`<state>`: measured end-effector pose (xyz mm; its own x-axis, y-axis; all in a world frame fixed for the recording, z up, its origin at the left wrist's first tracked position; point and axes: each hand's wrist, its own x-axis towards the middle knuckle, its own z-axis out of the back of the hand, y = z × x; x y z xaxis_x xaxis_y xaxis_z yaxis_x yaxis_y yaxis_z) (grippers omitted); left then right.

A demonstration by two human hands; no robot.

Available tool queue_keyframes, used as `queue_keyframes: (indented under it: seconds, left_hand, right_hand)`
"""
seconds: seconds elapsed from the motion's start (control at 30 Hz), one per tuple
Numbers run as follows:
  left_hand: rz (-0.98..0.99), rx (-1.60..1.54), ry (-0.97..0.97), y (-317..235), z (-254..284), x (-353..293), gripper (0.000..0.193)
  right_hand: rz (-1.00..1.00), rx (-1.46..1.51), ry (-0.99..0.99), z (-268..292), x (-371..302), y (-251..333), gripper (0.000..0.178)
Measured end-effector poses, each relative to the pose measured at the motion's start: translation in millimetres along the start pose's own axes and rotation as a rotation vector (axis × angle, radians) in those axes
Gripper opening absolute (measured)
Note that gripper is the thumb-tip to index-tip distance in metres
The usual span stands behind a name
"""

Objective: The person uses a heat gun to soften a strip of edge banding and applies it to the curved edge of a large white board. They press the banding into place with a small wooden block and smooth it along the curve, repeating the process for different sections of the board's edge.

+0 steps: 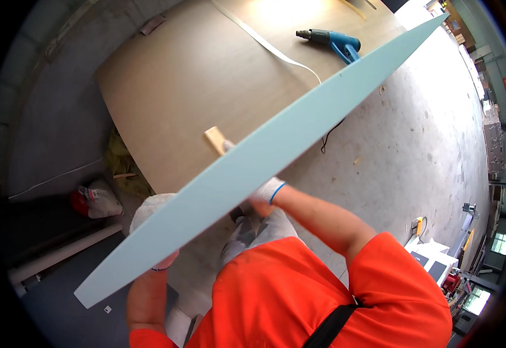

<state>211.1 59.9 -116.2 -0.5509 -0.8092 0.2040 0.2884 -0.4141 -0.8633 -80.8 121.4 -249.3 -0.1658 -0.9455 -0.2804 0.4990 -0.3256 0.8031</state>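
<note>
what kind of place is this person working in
Most likely a workshop, perhaps for woodworking or panels: a blue heat gun lies on a broad worktable, a long pale-blue board crosses the view, and small scraps litter the bare grey floor.

Pale teal board [264, 152], orange shirt [282, 284]

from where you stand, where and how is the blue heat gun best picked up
Likely by the handle, coming from the near right: the blue heat gun lies with its dark nozzle pointing left and its handle angling down-right. The long pale green board hides the handle's lower end in this view.
</note>
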Motion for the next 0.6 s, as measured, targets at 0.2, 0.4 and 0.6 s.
queue_keyframes:
  seconds: [0.2, 0.4, 0.6]
  left_hand:
    - [0.134, -0.336, -0.074, -43, -10, 20, 0.021]
    - [0.113, -0.272, -0.075, -35, -9, 22, 0.033]
    - [0.066, -0.192, -0.083, -25, -6, 6, 0.035]
  right_hand:
    - [-0.047, -0.296, -0.039, 44, 3, 4, 0.083]
    - [-0.021, 0.552, 0.208, 19, -43, 118, 0.096]
    - [-0.078, -0.171, 0.059, 17, -17, 18, 0.089]
